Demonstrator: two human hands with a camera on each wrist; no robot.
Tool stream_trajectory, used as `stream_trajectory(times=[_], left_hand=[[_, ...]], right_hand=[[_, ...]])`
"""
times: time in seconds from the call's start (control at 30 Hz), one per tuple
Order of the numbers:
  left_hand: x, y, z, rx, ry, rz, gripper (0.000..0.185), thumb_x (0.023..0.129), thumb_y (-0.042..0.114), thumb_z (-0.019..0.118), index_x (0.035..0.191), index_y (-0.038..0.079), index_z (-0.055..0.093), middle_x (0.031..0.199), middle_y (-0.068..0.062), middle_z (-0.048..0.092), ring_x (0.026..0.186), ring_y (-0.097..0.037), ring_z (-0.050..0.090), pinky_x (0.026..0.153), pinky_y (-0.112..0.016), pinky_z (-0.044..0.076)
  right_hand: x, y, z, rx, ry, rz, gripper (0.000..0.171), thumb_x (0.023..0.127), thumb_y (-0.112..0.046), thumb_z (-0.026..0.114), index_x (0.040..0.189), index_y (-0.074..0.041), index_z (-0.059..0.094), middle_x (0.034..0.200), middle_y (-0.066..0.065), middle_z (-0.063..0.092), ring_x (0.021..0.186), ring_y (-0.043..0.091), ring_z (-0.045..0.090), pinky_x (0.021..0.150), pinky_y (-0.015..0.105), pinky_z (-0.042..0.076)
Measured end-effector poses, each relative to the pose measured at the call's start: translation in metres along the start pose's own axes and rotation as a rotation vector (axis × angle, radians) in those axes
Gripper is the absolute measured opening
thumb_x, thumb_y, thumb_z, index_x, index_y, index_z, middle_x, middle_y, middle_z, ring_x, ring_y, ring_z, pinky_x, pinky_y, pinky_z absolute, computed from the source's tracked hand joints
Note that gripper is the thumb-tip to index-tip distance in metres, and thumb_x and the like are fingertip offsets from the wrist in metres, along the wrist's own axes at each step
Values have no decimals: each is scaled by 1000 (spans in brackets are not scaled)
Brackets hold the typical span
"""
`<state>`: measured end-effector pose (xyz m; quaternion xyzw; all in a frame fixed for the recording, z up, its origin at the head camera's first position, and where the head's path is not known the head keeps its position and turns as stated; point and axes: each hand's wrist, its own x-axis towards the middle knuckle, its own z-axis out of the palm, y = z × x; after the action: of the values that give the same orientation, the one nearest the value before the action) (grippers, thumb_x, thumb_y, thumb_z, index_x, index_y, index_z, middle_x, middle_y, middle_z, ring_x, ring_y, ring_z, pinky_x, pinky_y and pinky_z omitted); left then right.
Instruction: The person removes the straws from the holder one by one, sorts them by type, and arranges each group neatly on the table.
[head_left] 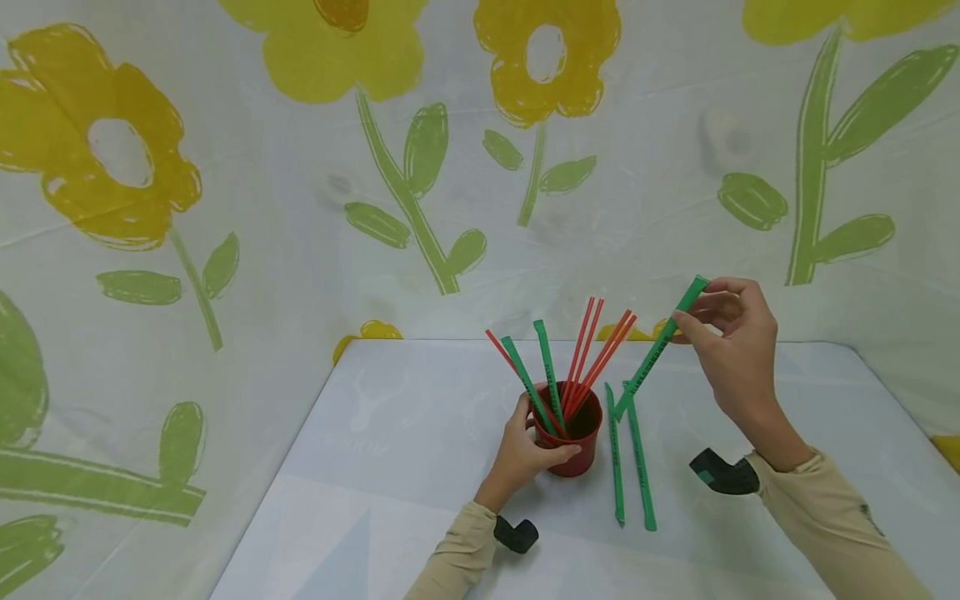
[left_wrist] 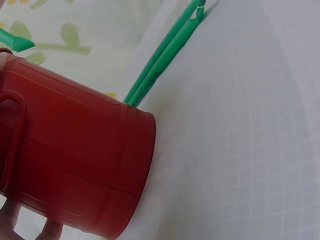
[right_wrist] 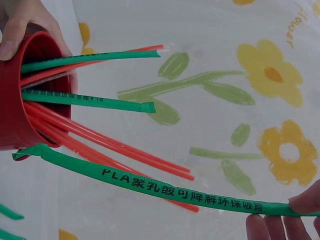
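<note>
One red cup (head_left: pixel 577 467) of straws (head_left: pixel 602 358), in the head view, has the left hand (head_left: pixel 527 454) curled round it; beside it, the right hand (head_left: pixel 738 350) pinches a green-wrapped straw (head_left: pixel 662 344) near its upper end. Left-wrist view: fingers (left_wrist: pixel 50 231) touch the cup's side. Right-wrist view: thumb and fingertips (right_wrist: pixel 258 226) close narrowly on the wrapped straw.

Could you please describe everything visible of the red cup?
The red cup looks like smooth plastic, with rounded walls and a loop handle on its side. Its open mouth faces upward, with green straws and red straws slanting out. The left hand grips it; whether its base rests on the table is unclear.
</note>
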<state>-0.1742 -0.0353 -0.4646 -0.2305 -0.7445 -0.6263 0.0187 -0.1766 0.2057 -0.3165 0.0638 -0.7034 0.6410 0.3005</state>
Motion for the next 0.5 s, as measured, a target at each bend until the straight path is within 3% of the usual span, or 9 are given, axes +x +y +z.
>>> stream_trajectory(times=[0.2, 0.5], left_hand=[[0, -3, 0, -5, -3, -24, 79, 74, 18, 79, 139, 8, 35, 130, -10, 52, 120, -23, 46, 92, -45, 46], [1, -3, 0, -8, -7, -26, 80, 74, 18, 79, 139, 9, 35, 131, -10, 51, 120, -22, 45, 93, -46, 44]], right_hand=[[0, 4, -4, -29, -13, 5, 33, 83, 10, 62, 109, -5, 50, 91, 9, 58, 75, 16, 60, 58, 22, 54], [-2, 11, -8, -158, -34, 23, 31, 86, 5, 61, 112, -6, 48, 93, 5, 57, 78, 12, 61, 59, 24, 55]])
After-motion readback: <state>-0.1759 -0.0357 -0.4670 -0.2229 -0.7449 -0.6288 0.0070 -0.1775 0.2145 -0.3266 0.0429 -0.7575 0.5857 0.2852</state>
